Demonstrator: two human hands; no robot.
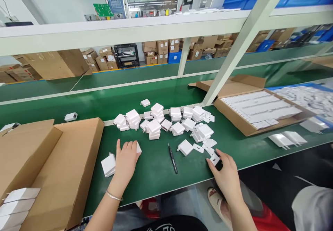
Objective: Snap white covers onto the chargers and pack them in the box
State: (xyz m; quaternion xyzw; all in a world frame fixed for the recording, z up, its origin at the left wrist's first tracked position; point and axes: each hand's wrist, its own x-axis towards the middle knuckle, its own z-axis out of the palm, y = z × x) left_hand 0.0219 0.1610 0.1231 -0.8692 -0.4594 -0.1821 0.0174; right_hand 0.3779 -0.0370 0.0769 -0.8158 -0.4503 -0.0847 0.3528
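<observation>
My left hand (pixel 126 159) is closed around a white plug charger (pixel 138 149), mostly hidden by the fingers and just above or on the green bench. To its left lies a small stack of white chargers (pixel 108 165). Thumb and forefinger of my right hand (pixel 225 166) pinch a small white cover plate (pixel 214 159) with a slot in it, near the bench's front edge. Loose cover plates (pixel 198 148) lie beyond that hand, next to a single charger (pixel 185 147). Between my hands rests a pair of black tweezers (pixel 172 158).
Many white chargers (pixel 153 127) are piled across the bench's middle. An open cardboard box (pixel 85 175) stands at left, another (pixel 234 116) with rows of white parts at right. A slanted metal post (pixel 234 57) rises behind. Another person's knee (pixel 312 206) shows at lower right.
</observation>
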